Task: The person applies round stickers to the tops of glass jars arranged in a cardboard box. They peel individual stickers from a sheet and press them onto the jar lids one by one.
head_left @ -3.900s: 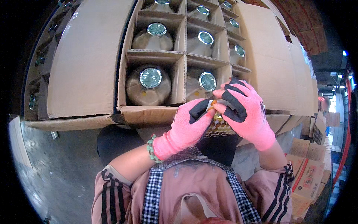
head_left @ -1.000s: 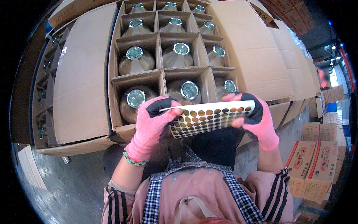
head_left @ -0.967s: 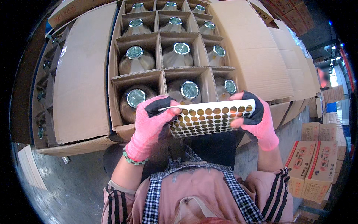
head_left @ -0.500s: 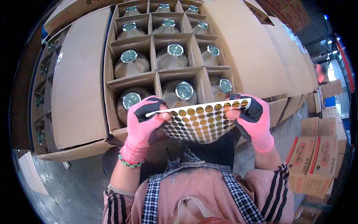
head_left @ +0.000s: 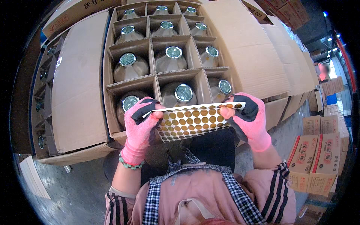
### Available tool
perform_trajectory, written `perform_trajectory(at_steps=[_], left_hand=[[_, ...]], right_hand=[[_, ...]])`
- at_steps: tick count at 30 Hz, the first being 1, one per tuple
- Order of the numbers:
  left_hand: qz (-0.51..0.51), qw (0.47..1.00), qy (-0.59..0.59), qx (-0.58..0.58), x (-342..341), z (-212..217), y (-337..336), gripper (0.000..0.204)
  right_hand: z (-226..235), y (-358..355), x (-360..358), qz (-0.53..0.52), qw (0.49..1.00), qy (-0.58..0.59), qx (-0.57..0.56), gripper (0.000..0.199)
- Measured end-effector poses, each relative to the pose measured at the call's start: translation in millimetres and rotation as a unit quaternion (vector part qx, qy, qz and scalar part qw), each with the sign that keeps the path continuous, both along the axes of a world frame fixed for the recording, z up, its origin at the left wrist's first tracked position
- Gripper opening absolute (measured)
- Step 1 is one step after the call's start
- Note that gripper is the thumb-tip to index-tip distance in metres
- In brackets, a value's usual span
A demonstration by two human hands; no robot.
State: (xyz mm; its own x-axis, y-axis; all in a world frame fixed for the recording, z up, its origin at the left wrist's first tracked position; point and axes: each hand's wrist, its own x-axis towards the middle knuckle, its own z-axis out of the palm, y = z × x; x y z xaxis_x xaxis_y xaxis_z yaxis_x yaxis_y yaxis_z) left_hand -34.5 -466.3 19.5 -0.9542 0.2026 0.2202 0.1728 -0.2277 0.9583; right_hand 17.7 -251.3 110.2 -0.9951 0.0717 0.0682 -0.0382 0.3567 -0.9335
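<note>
- The sticker sheet (head_left: 193,120), a white sheet covered in rows of round gold stickers, is stretched between both gloved hands, just in front of the near edge of the open carton (head_left: 131,84).
- The left hand (head_left: 140,125) pinches the sheet's left end, thumb and fingers pressed together on its top corner; the rest of that hand lies under and beside the sheet.
- The right hand (head_left: 245,116) pinches the sheet's right end, the bare thumb tip pressed onto the sticker face at the top right corner, the other fingers behind the sheet.
- Both hands wear pink gloves with black patches, and a green bead bracelet (head_left: 129,164) sits on the left wrist.
- Compared with half a second ago, the sheet is flatter: its lower edge bellied down then, and now it runs closer to straight. The hands keep their hold on the same two ends.
- The sheet's long axis runs left to right, parallel to the carton's near edge, rising slightly toward the right hand. Its sticker face tilts up toward the camera.
- Behind the sheet, the carton's dividers hold glass jars with metal lids (head_left: 183,92); the nearest row is partly hidden by the sheet and hands.
- Well to the right of the carton stand smaller printed boxes (head_left: 318,157).
</note>
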Motion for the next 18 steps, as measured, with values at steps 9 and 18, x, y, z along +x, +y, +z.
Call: perform_trajectory(at_steps=[9, 18], left_hand=[[-0.015, 0.999, 0.015, 0.049, -0.8, 2.2, 1.2, 0.017], [-0.03, 0.994, -0.103, 0.022, -3.1, 1.8, -5.5, 0.016]], right_hand=[[-2.2, 0.0, -1.7, 0.048, 0.996, 0.08, 0.002, 0.014], [4.0, -1.6, -4.9, 0.042, 0.99, 0.087, 0.104, 0.013]])
